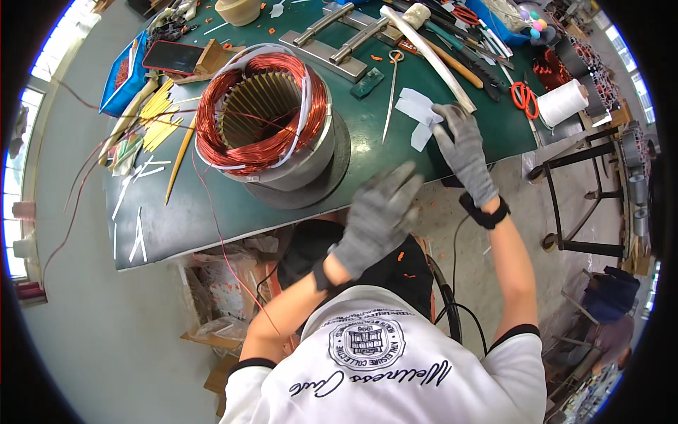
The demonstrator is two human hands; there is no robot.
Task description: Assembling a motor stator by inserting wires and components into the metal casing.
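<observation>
Right hand (462, 145) touches white paper slips (417, 113) (left hand (378, 215) open, blurred).

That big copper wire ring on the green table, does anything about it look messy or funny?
A little. One thin red wire strays out of the copper winding, trails over the table's front edge and hangs down. Small orange scraps lie scattered on the table behind it.

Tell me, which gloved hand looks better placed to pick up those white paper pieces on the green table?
The right hand: its fingertips are at the white paper pieces, while the left hand is open above the table edge, away from them.
</observation>
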